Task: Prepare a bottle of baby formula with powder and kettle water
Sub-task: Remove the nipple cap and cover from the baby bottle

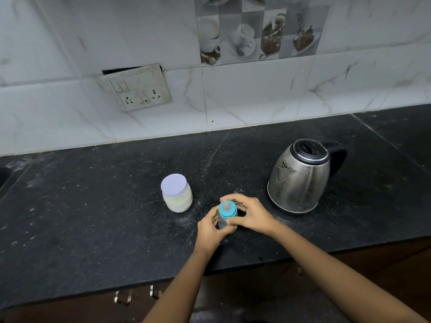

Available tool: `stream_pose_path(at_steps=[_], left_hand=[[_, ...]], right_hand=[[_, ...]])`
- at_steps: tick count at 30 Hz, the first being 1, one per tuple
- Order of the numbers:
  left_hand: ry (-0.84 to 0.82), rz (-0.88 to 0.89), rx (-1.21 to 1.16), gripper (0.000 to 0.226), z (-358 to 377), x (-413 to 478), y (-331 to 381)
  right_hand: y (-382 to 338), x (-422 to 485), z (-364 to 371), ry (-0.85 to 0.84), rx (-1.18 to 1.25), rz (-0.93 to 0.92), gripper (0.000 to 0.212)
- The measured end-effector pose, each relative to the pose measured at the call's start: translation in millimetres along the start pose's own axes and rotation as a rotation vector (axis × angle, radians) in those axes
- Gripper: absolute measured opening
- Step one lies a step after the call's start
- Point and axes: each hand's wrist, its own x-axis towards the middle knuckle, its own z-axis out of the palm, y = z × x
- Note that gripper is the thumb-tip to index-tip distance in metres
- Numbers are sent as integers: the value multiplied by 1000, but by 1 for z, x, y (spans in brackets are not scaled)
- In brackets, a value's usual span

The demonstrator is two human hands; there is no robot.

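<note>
Left hand grips clear plastic baby bottle; right hand pinches its blue collar, seemingly unscrewing. Next: white-lidded powder jar, ten o'clock.

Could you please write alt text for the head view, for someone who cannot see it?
The left hand holds a baby bottle while the right hand grips it near its blue collar, at a black countertop. A lidded powder jar stands to the left, a steel kettle to the right.

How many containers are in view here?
3: powder jar at left, kettle at right, baby bottle between them, gripped by the left hand and right hand. More may hide behind the hands.
</note>
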Motion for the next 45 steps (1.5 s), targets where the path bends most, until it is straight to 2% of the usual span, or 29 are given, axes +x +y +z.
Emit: stream_pose_path(at_steps=[5,8,11,15,19,25,30,34,37,41,43,45], left_hand=[[-3,21,34,58,-1,-3,3],[-2,48,90,54,-1,-4,4],[-9,78,199,51,0,-4,4],[13,80,267,53,3,-6,-2],[38,62,288,57,5,-7,-7],[48,71,317,57,5,-7,-6],[28,59,318,69,2,-8,-7],[41,37,353,89,-8,-15,-11],[162,31,329,80,-23,-25,-14],[333,8,282,65,-49,-35,-13],[379,-17,272,66,-62,-37,-14],[406,-36,264,69,-74,-39,-16]], right_hand=[[-24,4,-17,87,210,-6,58],[-45,2,-45,152,217,-10,54],[-55,-5,-74,139,-90,-20,57],[-47,-14,-96,-32,-579,38,70],[-25,-18,-85,-174,-768,123,55],[-4,-20,-64,-286,-908,153,61],[4,-21,-59,-273,-865,170,60],[1,-23,-62,-281,-832,190,74],[-17,-18,-66,-183,-741,81,72],[-57,12,-44,43,-599,-161,41],[-75,37,-20,38,-575,-198,35],[-85,64,11,-47,-617,-193,45]])
